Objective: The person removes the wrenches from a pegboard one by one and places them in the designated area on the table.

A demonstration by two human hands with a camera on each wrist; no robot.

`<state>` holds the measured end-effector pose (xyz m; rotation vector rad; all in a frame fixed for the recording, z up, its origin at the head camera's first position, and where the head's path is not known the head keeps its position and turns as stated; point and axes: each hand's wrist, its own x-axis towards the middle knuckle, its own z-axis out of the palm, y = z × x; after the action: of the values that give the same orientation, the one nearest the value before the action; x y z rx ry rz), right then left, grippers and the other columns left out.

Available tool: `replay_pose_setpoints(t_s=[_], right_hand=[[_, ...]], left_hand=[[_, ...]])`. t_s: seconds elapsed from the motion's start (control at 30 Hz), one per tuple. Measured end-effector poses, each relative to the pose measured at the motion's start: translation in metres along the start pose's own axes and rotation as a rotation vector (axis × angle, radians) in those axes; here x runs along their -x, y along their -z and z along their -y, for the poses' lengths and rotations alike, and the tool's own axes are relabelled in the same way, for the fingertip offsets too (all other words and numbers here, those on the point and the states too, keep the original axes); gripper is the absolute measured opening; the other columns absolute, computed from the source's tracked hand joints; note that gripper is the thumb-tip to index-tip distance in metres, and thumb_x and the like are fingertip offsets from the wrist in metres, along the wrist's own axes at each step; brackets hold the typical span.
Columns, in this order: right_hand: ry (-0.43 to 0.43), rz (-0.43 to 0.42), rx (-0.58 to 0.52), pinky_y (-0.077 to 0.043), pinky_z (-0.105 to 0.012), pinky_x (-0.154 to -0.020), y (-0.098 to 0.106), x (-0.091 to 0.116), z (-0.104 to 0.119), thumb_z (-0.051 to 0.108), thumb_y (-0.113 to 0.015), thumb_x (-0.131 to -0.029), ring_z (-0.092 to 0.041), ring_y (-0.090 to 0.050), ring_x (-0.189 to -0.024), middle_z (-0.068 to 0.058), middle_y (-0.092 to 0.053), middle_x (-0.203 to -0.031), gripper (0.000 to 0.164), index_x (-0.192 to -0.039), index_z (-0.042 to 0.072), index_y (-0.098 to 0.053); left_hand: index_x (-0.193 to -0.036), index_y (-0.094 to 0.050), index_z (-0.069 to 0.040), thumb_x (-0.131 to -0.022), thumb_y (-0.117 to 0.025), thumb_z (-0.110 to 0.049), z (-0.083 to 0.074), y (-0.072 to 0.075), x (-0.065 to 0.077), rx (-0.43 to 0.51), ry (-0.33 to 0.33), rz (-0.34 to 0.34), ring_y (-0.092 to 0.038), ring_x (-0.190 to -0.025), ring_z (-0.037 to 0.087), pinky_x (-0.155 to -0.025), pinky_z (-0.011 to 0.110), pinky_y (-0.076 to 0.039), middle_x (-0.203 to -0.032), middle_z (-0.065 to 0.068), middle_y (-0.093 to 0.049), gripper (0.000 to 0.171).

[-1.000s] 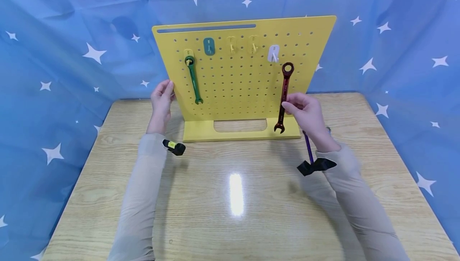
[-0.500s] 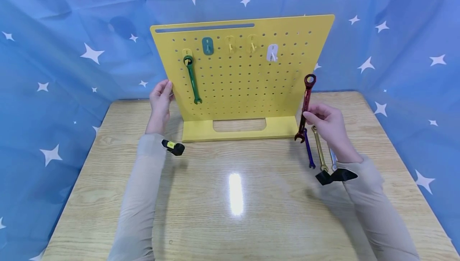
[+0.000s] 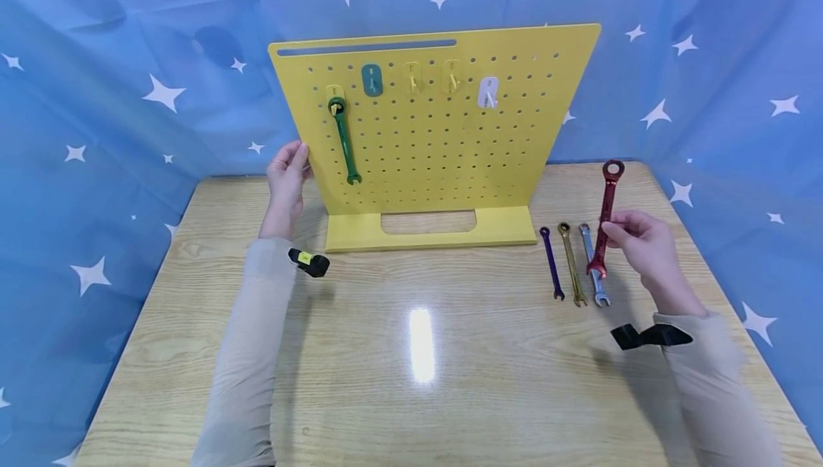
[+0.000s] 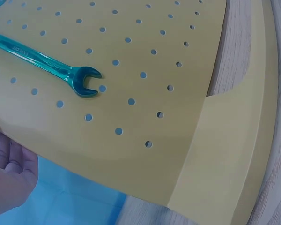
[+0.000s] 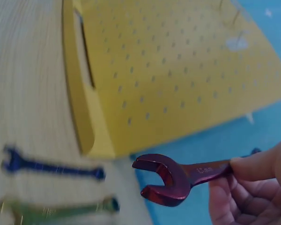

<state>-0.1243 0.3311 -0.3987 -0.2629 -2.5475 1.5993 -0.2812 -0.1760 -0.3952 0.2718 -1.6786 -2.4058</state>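
My right hand pinches a red wrench by the middle of its shank, ring end up, above the table's right side. The wrench's forked end shows close up in the right wrist view. Below it lie a purple wrench, a gold wrench and a silver wrench, side by side; the red one partly covers the silver. At the left edge of a yellow pegboard, my left hand grips the board, some fingers hidden behind it. A green wrench hangs from the leftmost hook.
Along the board's upper part sit a teal hook, two yellow hooks and a white hook. The board's base rests on the wooden table. A blue star-patterned cloth surrounds the table's back and sides.
My right hand has carried the red wrench from in front of the pegboard rightward and down, uncovering the three wrenches on the table. The left hand stays at the board's edge.
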Motion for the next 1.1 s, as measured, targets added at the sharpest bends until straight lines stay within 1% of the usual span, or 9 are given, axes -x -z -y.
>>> replay_pose_setpoints(t_s=[0.13, 0.33, 0.5, 0.57, 0.63, 0.73, 0.8, 0.9, 1.1], right_hand=[[-0.043, 0.032, 0.079, -0.049, -0.013, -0.057, 0.014, 0.002, -0.020, 0.012, -0.053, -0.096, 0.003, -0.058, -0.061, 0.023, -0.058, -0.072, 0.009, -0.096, 0.004, -0.057], [-0.127, 0.103, 0.120, -0.050, -0.017, -0.057, 0.028, 0.003, -0.047, 0.010, -0.053, -0.095, 0.000, -0.058, -0.059, 0.021, -0.059, -0.069, 0.015, -0.096, -0.005, -0.057], [-0.187, 0.139, 0.116, -0.050, -0.020, -0.056, 0.034, 0.001, -0.067, 0.010, -0.055, -0.094, 0.000, -0.057, -0.059, 0.020, -0.059, -0.067, 0.009, -0.089, 0.007, -0.062], [-0.200, 0.147, 0.102, -0.050, -0.019, -0.056, 0.036, 0.001, -0.073, 0.009, -0.056, -0.093, 0.001, -0.057, -0.060, 0.019, -0.058, -0.067, 0.012, -0.084, 0.012, -0.063], [-0.205, 0.156, 0.098, -0.050, -0.019, -0.056, 0.036, 0.000, -0.078, 0.008, -0.056, -0.092, 0.001, -0.056, -0.060, 0.018, -0.058, -0.066, 0.014, -0.082, 0.013, -0.063], [-0.210, 0.164, 0.135, -0.049, -0.019, -0.055, 0.035, -0.002, -0.084, 0.008, -0.056, -0.092, 0.001, -0.054, -0.060, 0.017, -0.056, -0.067, 0.012, -0.085, 0.002, -0.063], [-0.215, 0.173, 0.174, -0.049, -0.020, -0.055, 0.034, -0.003, -0.087, 0.009, -0.056, -0.093, 0.000, -0.054, -0.060, 0.015, -0.056, -0.067, 0.018, -0.091, -0.008, -0.060], [-0.233, 0.187, 0.229, -0.049, -0.022, -0.055, 0.034, -0.004, -0.090, 0.011, -0.055, -0.093, -0.001, -0.054, -0.060, 0.011, -0.056, -0.070, 0.030, -0.102, -0.017, -0.054], [-0.252, 0.218, 0.267, -0.049, -0.022, -0.055, 0.034, -0.005, -0.094, 0.014, -0.054, -0.094, -0.002, -0.056, -0.061, 0.008, -0.058, -0.073, 0.038, -0.111, -0.020, -0.050]], left_hand=[[-0.087, -0.067, -0.014, -0.091, -0.062, -0.015, -0.002, 0.000, 0.000, -0.008, -0.002, 0.003, -0.060, -0.077, 0.010, -0.071, 0.026, -0.045, -0.084, -0.002, -0.066, 0.006], [-0.086, -0.067, -0.014, -0.090, -0.063, -0.014, -0.003, -0.001, -0.001, 0.006, 0.003, 0.000, -0.060, -0.076, 0.010, -0.070, 0.025, -0.045, -0.082, -0.002, -0.066, 0.006], [-0.086, -0.066, -0.014, -0.090, -0.062, -0.014, -0.002, -0.001, -0.001, -0.002, -0.007, 0.000, -0.060, -0.075, 0.011, -0.071, 0.026, -0.045, -0.083, -0.002, -0.065, 0.007], [-0.086, -0.066, -0.014, -0.091, -0.062, -0.014, -0.002, -0.001, -0.001, -0.003, -0.004, -0.002, -0.060, -0.075, 0.011, -0.071, 0.026, -0.045, -0.083, -0.002, -0.065, 0.007], [-0.086, -0.067, -0.014, -0.090, -0.062, -0.014, -0.001, -0.001, -0.001, 0.001, 0.000, -0.006, -0.059, -0.075, 0.011, -0.071, 0.027, -0.045, -0.083, -0.001, -0.065, 0.006], [-0.087, -0.067, -0.014, -0.090, -0.062, -0.015, 0.000, -0.001, -0.001, -0.002, -0.001, -0.009, -0.059, -0.075, 0.011, -0.072, 0.028, -0.045, -0.083, -0.001, -0.065, 0.006], [-0.086, -0.067, -0.013, -0.090, -0.062, -0.015, 0.001, -0.002, -0.001, -0.002, -0.005, -0.011, -0.059, -0.075, 0.011, -0.071, 0.027, -0.045, -0.083, -0.001, -0.065, 0.007], [-0.085, -0.067, -0.014, -0.090, -0.062, -0.014, 0.001, -0.002, 0.000, 0.001, -0.010, -0.013, -0.058, -0.073, 0.011, -0.069, 0.026, -0.045, -0.082, -0.001, -0.065, 0.007], [-0.083, -0.067, -0.014, -0.090, -0.062, -0.013, 0.001, -0.003, 0.000, 0.009, -0.016, -0.021, -0.058, -0.072, 0.011, -0.065, 0.023, -0.045, -0.081, -0.001, -0.065, 0.009]])
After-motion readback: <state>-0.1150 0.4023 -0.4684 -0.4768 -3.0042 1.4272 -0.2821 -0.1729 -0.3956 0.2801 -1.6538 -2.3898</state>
